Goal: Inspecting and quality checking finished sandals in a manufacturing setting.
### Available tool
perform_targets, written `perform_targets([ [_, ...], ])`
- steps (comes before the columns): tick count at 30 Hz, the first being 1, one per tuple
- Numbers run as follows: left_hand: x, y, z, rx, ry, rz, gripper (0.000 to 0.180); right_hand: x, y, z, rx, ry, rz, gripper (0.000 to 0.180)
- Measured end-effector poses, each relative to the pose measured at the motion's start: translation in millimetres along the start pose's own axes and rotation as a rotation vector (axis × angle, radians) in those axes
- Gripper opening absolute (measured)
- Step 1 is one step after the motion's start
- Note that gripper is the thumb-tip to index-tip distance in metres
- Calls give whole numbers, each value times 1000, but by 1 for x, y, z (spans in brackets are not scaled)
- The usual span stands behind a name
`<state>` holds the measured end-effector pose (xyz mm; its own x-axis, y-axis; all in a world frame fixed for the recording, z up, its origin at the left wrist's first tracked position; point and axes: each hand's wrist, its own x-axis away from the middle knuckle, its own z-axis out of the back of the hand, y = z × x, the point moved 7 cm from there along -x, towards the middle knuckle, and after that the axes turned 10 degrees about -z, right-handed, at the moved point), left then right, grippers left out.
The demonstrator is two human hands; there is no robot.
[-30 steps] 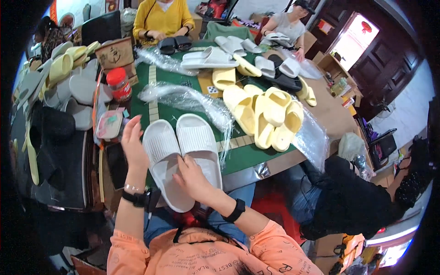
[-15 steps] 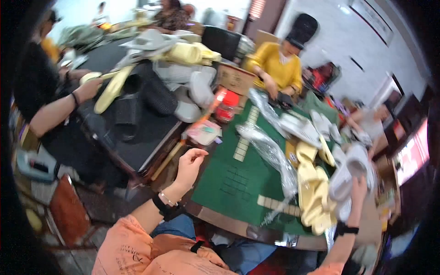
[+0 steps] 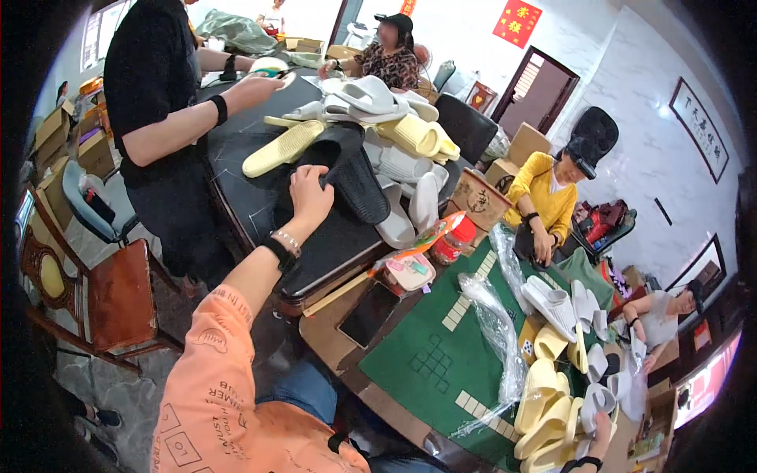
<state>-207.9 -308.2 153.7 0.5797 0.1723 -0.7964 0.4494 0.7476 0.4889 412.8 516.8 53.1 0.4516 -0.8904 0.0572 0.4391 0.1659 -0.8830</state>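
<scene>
My left hand reaches over the dark table, its fingers curled on a black slipper at the near side of the pile. Beside it, a second black slipper with a ribbed surface leans against grey ones. A pale yellow slipper lies just beyond my left hand. Low at the right, my right hand is closed on a light grey slipper; its fingers are partly hidden. Several pale yellow slippers are stacked right next to it.
A green mat covers the right table, with clear plastic wrap, a red-lidded jar and a phone. Co-workers surround the tables; one in black stands at the left. A wooden chair stands at lower left.
My left hand has moved from above the table gap up and away to the black slippers. The view has turned left; my right hand now appears lower, still at a grey slipper.
</scene>
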Motion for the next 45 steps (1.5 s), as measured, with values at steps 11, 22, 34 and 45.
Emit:
perform_targets([
  [11, -25, -16, -25, -122, -321, -154, 24, 13, -120, -47, 122, 246, 137, 36],
  [22, 30, 69, 93, 281, -93, -92, 13, 227, -258, -253, 305, 242, 499, 28],
  [34, 211, 277, 80, 1075, -661, -1220, 27, 307, -190, -342, -1274, -900, -344, 56],
  [45, 323, 279, 36, 1084, -930, -1455, 25, 363, -47, -319, -790, -210, -575, 26],
])
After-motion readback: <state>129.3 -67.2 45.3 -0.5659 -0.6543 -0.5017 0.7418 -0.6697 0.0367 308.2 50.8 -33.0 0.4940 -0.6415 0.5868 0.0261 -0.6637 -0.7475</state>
